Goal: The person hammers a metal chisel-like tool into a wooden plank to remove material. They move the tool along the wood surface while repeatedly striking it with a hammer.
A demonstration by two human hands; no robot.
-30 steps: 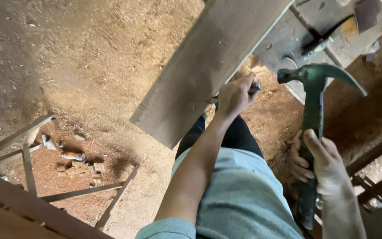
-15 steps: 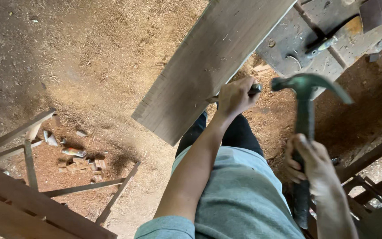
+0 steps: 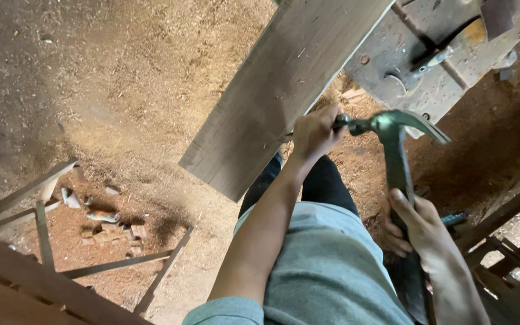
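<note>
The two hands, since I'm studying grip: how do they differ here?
The left hand is fisted around a thin dark tool against the grey plank's edge; the right hand wraps the claw hammer's handle, lower in view. The left arm reaches forward, the right stays bent close. Both are bare and gripping.

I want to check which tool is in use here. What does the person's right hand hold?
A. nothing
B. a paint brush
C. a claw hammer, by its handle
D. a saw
C: the right hand grips the handle of a dark claw hammer, whose head meets the end of a thin metal tool held by the left hand at the edge of the wooden plank.
</note>
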